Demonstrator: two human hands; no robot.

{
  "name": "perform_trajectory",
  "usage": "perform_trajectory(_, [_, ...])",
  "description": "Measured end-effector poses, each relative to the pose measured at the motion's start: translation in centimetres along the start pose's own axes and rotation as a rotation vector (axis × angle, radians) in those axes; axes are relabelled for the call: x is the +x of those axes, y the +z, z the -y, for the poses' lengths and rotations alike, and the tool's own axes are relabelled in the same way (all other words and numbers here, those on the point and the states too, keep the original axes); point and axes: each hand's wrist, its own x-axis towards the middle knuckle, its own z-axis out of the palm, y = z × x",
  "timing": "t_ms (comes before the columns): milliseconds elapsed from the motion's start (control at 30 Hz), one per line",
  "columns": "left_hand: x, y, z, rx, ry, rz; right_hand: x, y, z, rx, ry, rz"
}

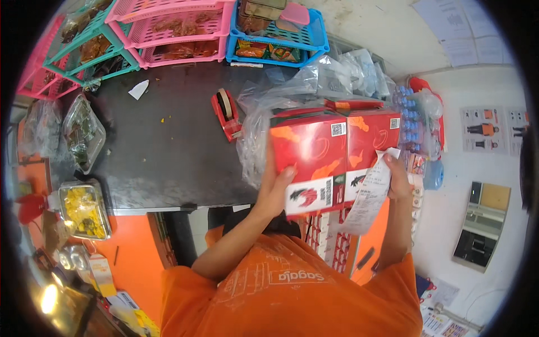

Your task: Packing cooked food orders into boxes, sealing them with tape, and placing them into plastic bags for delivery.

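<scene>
I note my left hand [279,188] gripping the near red carton [310,163] by its lower edge only, fingers wrapped round it. My right hand [397,180] pinches a paper receipt [370,196] against the second red carton [368,143]. Both cartons are held above the dark table's [168,146] edge. In my judgement the receipt could slip free, or the cartons could tip into the clear plastic bags [264,121] behind.

Bright, even light; fisheye-bent, dark rim.
</scene>
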Motion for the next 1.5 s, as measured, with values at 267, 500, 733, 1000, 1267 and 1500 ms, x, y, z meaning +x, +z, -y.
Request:
perform_trajectory(267, [2.4, -3.6, 7.1, -0.226, -0.114, -0.322, 10.0, 0.8, -9.4, -0.107, 0.214, 0.286])
perform_trajectory(500, [3.7, -6.5, 5.7, 0.332, 0.081, -0.235, 17.6, 3.7, -21.0, 0.159, 0.421, 0.384])
perform_trajectory(733, [3.7, -7.9, 12.1, 0.74, 0.164, -0.128, 16.6, -2.4, -19.7, -0.005, 0.45, 0.289])
perform_trajectory(1000, [5.8, -12.3, 14.3, 1.095, -0.017, -0.578, 16.2, 0.0, -20.0, -0.236, 0.388, 0.422])
perform_trajectory(1267, [-2.0, -18.1, 9.7, 1.096, 0.075, -1.165, 9.9, 13.1, -15.3, -0.834, -0.08, 0.512])
perform_trajectory(1500, [-1.6, -23.0, 9.9, 0.391, 0.056, -0.963, 3.3, 25.3, -15.5, -1.138, -1.072, 0.695])
